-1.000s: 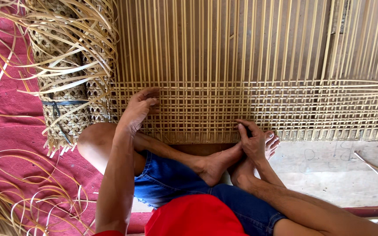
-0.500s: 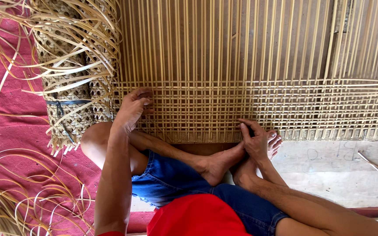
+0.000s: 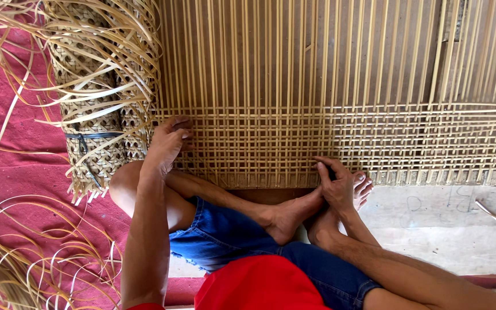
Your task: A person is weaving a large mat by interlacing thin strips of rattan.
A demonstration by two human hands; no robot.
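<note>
The left hand (image 3: 167,143) presses curled fingers onto the left edge of the flat woven tan cane mat (image 3: 294,143), beside a rolled cane bundle (image 3: 101,115). The right hand (image 3: 337,183) rests loosely closed at the mat's near edge.

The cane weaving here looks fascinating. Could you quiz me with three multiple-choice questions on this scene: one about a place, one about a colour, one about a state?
1. Where does the left hand rest?
A. on the left edge of the woven cane panel
B. on the red cap
C. on the concrete floor

2. What colour is the cloth under the loose cane strips?
A. green
B. red
C. white

3. In what state is the rolled cane mat?
A. spread out flat
B. rolled up and tied with a dark band
C. cut into pieces

Answers:
1 A, its fingers lie on the weave beside the roll.
2 B, the cloth at left is plainly red.
3 B, a dark band circles the upright roll.
</note>
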